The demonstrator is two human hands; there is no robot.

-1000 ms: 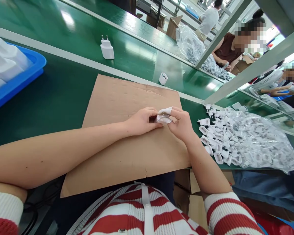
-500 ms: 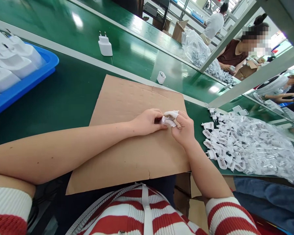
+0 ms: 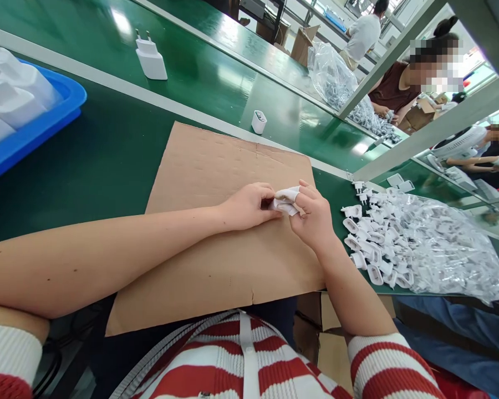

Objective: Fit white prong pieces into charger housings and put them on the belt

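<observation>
My left hand (image 3: 249, 206) is closed, thumb and fingertips pinching a small white plastic charger part (image 3: 276, 204) above the cardboard sheet (image 3: 216, 266). My right hand (image 3: 314, 213) meets it from the other side, with white covers on its thumb and index finger. Those covered fingers close round the same part and hide most of it. At right, beside my right forearm, lies a heap of white plug housings (image 3: 372, 244), several with two pins, spilling from a clear plastic bag (image 3: 453, 244).
A blue tray (image 3: 72, 100) of white chargers stands at left. On the green conveyor belt (image 3: 208, 72) are a two-pin charger (image 3: 152, 60) and a smaller white housing (image 3: 258, 122). A metal frame post (image 3: 393, 64) slants up at right. Co-workers sit beyond it.
The charger and the small housing on the belt have shifted left and slightly away. My hands stay together on the white part, with only small finger movements. The view has tilted a little.
</observation>
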